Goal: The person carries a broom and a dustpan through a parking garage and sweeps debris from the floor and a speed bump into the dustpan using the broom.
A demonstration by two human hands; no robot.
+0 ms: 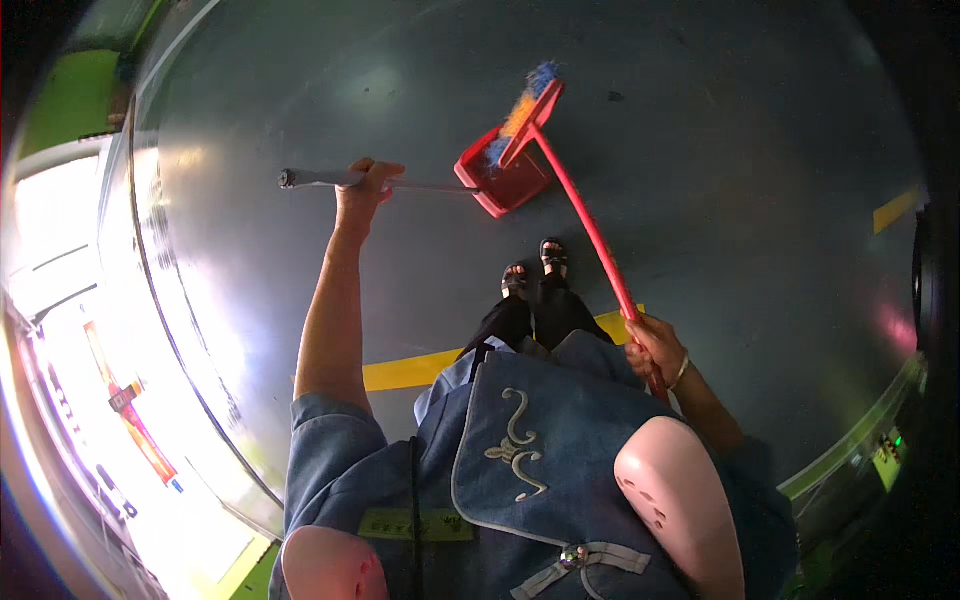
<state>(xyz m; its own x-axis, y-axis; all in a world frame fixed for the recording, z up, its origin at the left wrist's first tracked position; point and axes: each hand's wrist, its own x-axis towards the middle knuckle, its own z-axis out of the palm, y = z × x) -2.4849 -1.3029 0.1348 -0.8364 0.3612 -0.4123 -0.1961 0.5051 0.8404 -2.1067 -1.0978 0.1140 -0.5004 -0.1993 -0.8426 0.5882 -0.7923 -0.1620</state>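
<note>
My left hand [370,186] is closed around the pale grey handle of a red dustpan [520,188], which lies on the floor ahead of my feet. With my right hand [655,350] I grip the upper part of a red broom [585,215] near my right side. Its head slants over the dustpan's far edge, with blue and orange bristles [523,112] pointing left. The near bristles overlap the pan; whether they touch it I cannot tell. Little of the pan's inside is hidden, and no sweepings can be made out in it.
Dark grey floor [720,130] spreads all round, with a small dark spot [615,97] beyond the broom head. A yellow floor stripe [405,373] runs by my legs. My sandalled feet [553,257] stand close to the dustpan. Bright glazing [65,215] lines the left side.
</note>
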